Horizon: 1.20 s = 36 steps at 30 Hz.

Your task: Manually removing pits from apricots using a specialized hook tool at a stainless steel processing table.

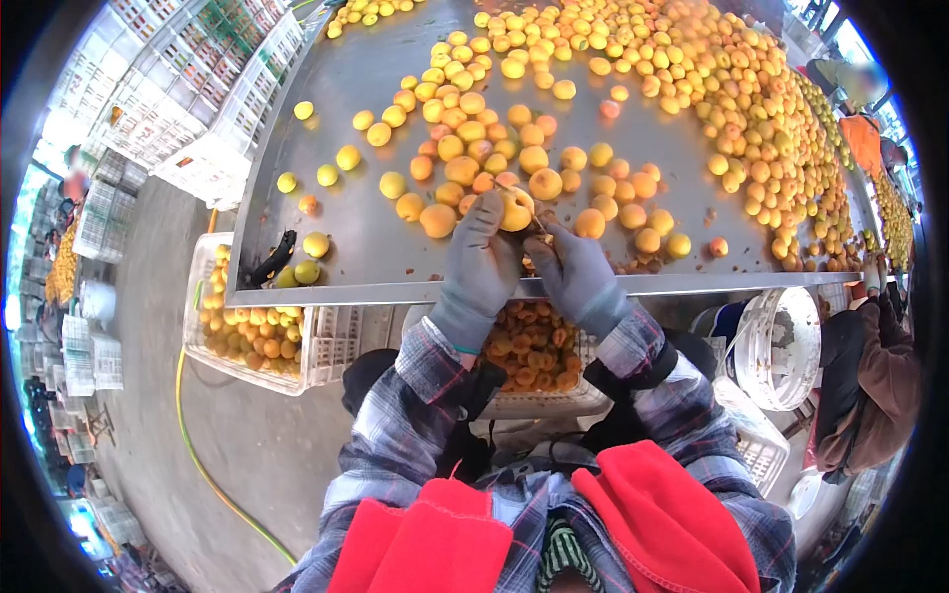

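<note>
Above the near edge of a metal sorting table, my left hand in a grey glove grips a yellow apricot between thumb and fingers. My right hand, gloved alike, is beside the fruit. It pinches a small thin tool against the apricot's right side; most of the tool is hidden by the fingers. Loose whole apricots lie on the metal just beyond both hands. Below the table edge, between my forearms, a plastic crate holds opened apricot halves.
A large heap of apricots covers the table's far right. A crate of apricots stands on the floor under the left corner. White crates are stacked at left. A white bucket and a seated co-worker are at right. A yellow hose crosses the floor.
</note>
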Tool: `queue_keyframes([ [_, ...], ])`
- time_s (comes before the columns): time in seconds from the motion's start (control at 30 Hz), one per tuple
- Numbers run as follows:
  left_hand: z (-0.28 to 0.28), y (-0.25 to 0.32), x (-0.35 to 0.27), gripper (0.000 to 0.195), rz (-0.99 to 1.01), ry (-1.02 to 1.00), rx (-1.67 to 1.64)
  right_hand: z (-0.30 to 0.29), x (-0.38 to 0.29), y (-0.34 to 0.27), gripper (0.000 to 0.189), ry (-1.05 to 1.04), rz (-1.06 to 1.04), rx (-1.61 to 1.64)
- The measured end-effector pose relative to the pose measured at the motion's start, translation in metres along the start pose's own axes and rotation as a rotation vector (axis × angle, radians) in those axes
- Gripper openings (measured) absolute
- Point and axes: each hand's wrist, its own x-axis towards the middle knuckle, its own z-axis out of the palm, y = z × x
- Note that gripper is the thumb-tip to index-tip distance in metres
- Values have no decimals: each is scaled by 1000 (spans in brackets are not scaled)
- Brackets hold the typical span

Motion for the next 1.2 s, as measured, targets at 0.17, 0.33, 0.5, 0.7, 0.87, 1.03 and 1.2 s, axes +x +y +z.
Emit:
queue_keyframes([
  [0.17,10,27,-4,29,121,-93,268,-7,-5,5,31,4,-138,20],
  [0.33,25,46,-4,43,403,-106,1350,-12,-6,11,30,-36,-112,76],
  [0.5,35,25,-9,44,245,-158,638,-11,-13,11,29,53,-202,229],
  [0.7,24,25,-7,36,63,-237,303,-15,-17,5,26,133,-224,107],
  [0.87,22,63,1,32,-119,-346,1056,-12,-20,20,28,-64,-150,254],
  [1.03,29,19,-7,31,149,-257,417,-14,-17,18,27,-82,-17,448],
  [1.2,35,12,-13,30,64,-221,370,-18,-17,4,26,-57,33,547],
])
